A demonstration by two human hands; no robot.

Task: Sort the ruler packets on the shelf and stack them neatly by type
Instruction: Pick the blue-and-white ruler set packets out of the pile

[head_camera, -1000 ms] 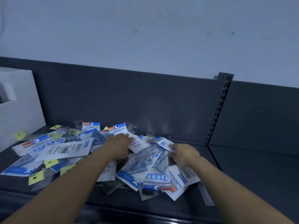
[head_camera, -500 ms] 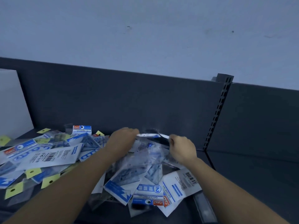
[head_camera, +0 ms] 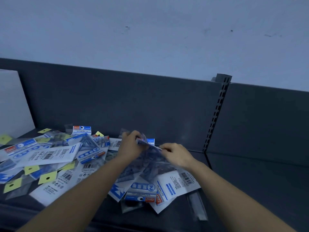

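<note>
A loose heap of ruler packets [head_camera: 55,156] with blue-and-white cards and yellow tags covers the left and middle of the dark shelf [head_camera: 250,190]. My left hand [head_camera: 131,146] and my right hand [head_camera: 175,154] together grip a bunch of clear packets [head_camera: 148,163] lifted off the heap near the back panel. The left hand pinches their top end, where a blue card shows. The right hand holds their right edge. More packets [head_camera: 168,188] lie face down under my forearms.
A white box [head_camera: 13,104] stands at the far left of the shelf. A slotted upright [head_camera: 215,118] splits the dark back panel, and bare shelf lies to its right. A clear ruler sleeve [head_camera: 197,206] lies near the front edge.
Both hands rose from the heap toward the back panel, gathering a bunch of clear packets between them. The view shifted slightly, showing more of the left heap.
</note>
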